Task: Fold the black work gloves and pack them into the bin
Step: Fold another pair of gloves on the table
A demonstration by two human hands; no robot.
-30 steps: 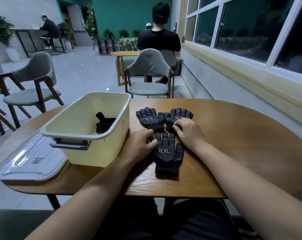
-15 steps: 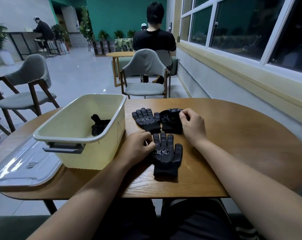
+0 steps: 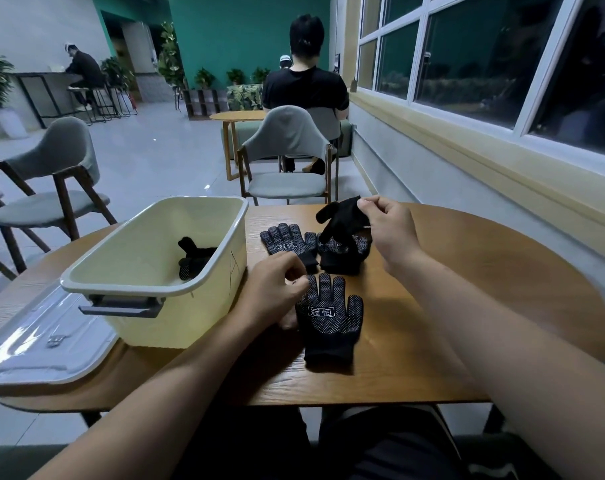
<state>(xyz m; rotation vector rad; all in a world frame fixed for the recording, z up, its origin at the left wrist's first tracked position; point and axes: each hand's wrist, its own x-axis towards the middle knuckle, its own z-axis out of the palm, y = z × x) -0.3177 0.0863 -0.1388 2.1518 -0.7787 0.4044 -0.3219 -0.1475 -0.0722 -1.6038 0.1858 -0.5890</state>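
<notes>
At a wooden table point(image 3: 467, 289), your right hand point(image 3: 389, 230) pinches the finger end of a black work glove point(image 3: 342, 220) between thumb and forefinger, raised above its cuff. Your left hand point(image 3: 271, 292), fingers curled, touches the nearest glove point(image 3: 328, 317); whether it grips is unclear. A third glove point(image 3: 287, 242) lies flat beside the cream bin point(image 3: 176, 323), which holds another glove point(image 3: 195, 259).

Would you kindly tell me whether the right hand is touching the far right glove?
Touching. The head view shows the right hand pinching the far right glove by its raised finger end.
</notes>
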